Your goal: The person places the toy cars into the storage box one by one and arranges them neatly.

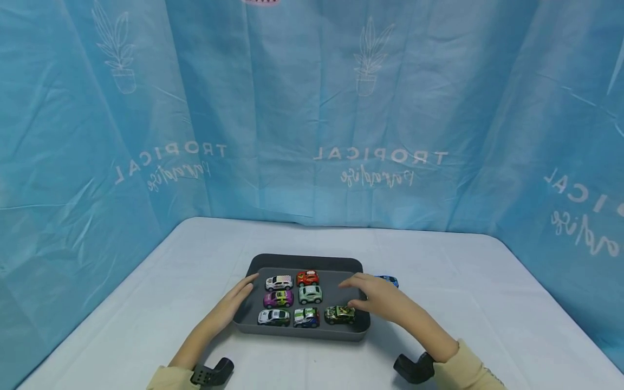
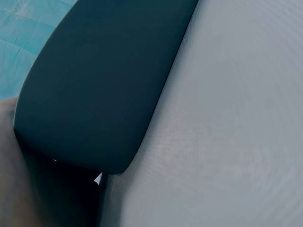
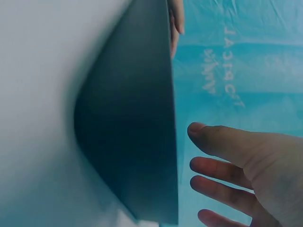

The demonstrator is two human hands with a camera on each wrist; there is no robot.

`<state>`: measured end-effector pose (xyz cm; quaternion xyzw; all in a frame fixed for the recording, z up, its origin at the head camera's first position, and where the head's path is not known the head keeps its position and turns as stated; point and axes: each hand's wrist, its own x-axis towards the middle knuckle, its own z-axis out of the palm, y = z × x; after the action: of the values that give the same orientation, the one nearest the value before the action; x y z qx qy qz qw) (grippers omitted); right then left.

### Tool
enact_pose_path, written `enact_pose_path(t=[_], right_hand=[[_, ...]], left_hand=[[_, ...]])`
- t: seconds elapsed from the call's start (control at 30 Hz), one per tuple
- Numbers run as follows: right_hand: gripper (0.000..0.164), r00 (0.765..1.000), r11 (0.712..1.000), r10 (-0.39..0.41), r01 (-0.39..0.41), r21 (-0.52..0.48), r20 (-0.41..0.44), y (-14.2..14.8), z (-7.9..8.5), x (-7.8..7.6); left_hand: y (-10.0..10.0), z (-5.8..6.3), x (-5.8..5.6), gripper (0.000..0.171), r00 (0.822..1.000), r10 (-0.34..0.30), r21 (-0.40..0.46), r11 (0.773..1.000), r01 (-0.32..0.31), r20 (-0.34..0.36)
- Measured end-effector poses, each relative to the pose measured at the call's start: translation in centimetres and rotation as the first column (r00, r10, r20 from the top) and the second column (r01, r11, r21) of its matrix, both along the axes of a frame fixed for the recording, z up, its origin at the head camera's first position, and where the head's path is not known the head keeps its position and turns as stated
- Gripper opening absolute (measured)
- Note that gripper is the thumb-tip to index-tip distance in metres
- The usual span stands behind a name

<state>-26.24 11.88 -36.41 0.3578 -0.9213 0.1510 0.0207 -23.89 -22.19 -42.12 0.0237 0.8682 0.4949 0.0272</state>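
A dark grey tray (image 1: 302, 331) on the table holds several toy cars. On its left side are a white car (image 1: 279, 283), a purple car (image 1: 278, 298) and a silver-white car (image 1: 273, 317). Beside these stand a red car (image 1: 307, 278), a pale green car (image 1: 310, 294) and a white-and-green car (image 1: 306, 317). A camouflage car (image 1: 339, 314) sits at the front right, near the thumb of my right hand (image 1: 382, 297). That hand hovers over the right rim, fingers spread, holding nothing. My left hand (image 1: 228, 307) lies along the left rim with fairly straight fingers.
A blue car (image 1: 388, 280) lies outside the tray on the right, partly hidden behind the right hand. White cloth (image 1: 312, 368) covers the table. Blue printed curtains (image 1: 312, 108) hang behind it and at both sides.
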Motion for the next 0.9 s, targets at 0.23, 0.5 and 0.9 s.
enact_pose_path(t=[0.23, 0.5, 0.9], right_hand=[[0.038, 0.990, 0.990, -0.135, 0.136, -0.031, 0.034, 2.5, -0.1, -0.4], [0.034, 0.975, 0.976, -0.217, 0.218, -0.014, 0.050, 5.0, -1.6, -0.9], [0.041, 0.957, 0.964, -0.267, 0.264, 0.035, 0.111, 7.1, -3.9, -1.6]], left_hand=[[0.0, -0.1, -0.1, 0.053, 1.000, -0.007, 0.004, 1.000, 0.007, -0.009], [0.0, -0.1, 0.1, 0.053, 1.000, -0.006, 0.002, 1.000, 0.006, -0.010], [0.0, 0.0, 0.1, 0.053, 1.000, -0.003, 0.009, 1.000, 0.003, -0.007]])
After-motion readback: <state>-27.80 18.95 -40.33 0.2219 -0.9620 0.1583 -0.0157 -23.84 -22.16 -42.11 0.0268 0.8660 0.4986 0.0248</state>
